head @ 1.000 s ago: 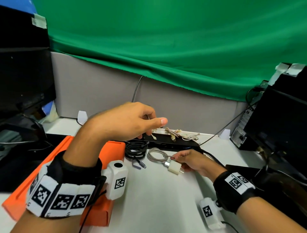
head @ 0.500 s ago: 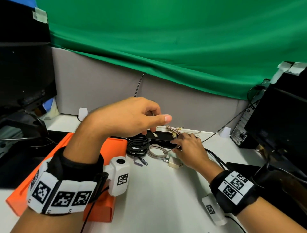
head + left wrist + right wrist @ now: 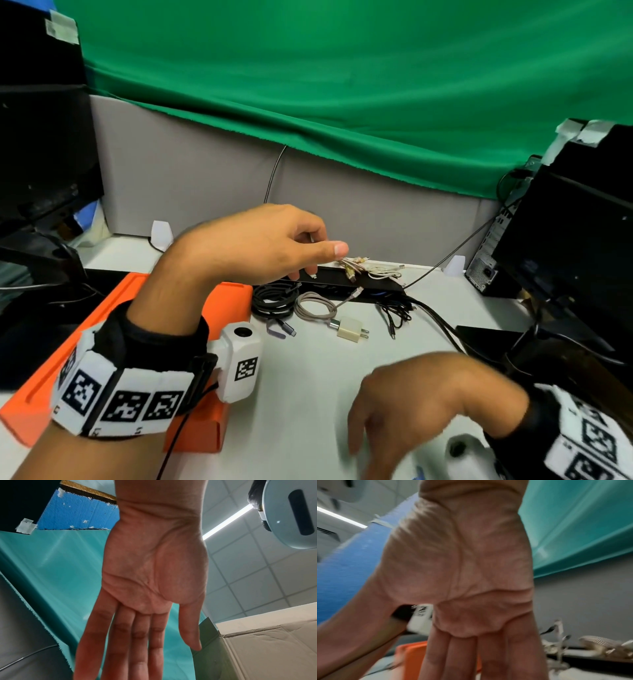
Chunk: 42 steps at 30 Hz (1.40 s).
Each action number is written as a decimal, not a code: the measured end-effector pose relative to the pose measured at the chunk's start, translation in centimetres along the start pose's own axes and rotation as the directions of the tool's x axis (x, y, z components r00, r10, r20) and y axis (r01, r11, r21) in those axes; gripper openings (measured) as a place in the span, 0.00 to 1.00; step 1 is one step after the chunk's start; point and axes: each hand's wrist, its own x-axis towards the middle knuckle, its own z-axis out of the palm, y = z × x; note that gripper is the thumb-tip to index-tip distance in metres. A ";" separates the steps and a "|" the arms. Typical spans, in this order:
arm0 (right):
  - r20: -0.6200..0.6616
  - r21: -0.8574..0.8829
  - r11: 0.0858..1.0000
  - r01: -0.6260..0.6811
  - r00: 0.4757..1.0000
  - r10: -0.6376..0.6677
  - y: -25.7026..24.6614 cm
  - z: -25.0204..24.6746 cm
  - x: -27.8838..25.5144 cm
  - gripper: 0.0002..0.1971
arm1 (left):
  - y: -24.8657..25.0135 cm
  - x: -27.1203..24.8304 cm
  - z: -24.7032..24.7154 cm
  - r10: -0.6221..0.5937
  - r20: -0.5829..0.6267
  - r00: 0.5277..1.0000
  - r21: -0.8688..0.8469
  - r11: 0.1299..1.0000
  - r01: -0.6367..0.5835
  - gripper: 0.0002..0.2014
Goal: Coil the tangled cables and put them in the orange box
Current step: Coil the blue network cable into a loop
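My left hand point(image 3: 310, 255) hangs in the air above the orange box point(image 3: 236, 298); the left wrist view shows its fingers point(image 3: 140, 642) straight and the palm bare. A thin pale strand and a small white connector point(image 3: 312, 275) show just under its fingertips; I cannot tell whether it holds them. My right hand point(image 3: 376, 442) is blurred near the front edge, fingers drooping, holding nothing. A black coil point(image 3: 274, 301), a grey coil point(image 3: 315, 306) with a white charger plug point(image 3: 349, 330), and a thin black cable point(image 3: 394, 315) lie on the table. Tangled pale cables point(image 3: 370, 270) rest on a black strip point(image 3: 342, 286).
Dark monitors stand at the left point(image 3: 41, 154) and right point(image 3: 575, 240), with a computer tower point(image 3: 486, 274) by the right one. A thick black lead point(image 3: 442, 325) runs from the strip toward the right. A grey partition and green cloth close off the back.
My right hand has let go near the charger plug and pulled back toward the front edge. The left hand has stayed raised in about the same spot.
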 end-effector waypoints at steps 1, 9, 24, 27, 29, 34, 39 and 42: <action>0.035 -0.054 0.998 0.036 0.999 -0.034 -0.4 0.6 0.2 0.16 | 0.1 0.0 0.1 0.002 0.007 1.000 0.000 1.000 -0.002 0.19; -0.037 0.157 0.982 0.108 0.994 -0.103 0.5 0.5 -0.1 0.08 | 0.2 0.6 1.0 0.001 0.071 0.997 -0.042 0.999 0.001 0.19; -0.821 0.250 0.946 0.206 0.562 0.094 6.3 -8.6 -1.6 0.11 | -0.9 3.6 4.1 0.052 0.131 0.990 0.067 0.996 -0.062 0.18; -0.885 0.280 0.892 0.354 0.457 0.096 6.9 -8.7 -2.0 0.11 | -1.3 3.6 3.3 0.016 -0.023 1.000 0.023 1.000 -0.015 0.07; -0.914 0.309 0.833 0.460 0.385 0.126 7.9 -8.3 -2.6 0.10 | -1.8 3.2 2.2 -0.006 -0.152 0.988 -0.018 1.000 0.004 0.09; -0.917 0.396 0.674 0.624 0.232 0.324 11.1 -6.7 -5.1 0.10 | -3.2 0.8 -1.6 -0.065 -0.397 0.915 -0.028 0.998 0.058 0.13; -0.874 0.438 0.752 0.492 0.038 0.484 12.2 -5.4 -5.1 0.08 | -2.4 0.1 -2.5 -0.064 -0.519 0.852 -0.518 0.817 -0.254 0.12; -0.895 0.434 0.885 0.168 -0.032 0.445 9.3 -5.5 -4.4 0.10 | -0.1 0.6 -0.9 -0.032 -0.482 0.876 -0.654 0.679 -0.335 0.10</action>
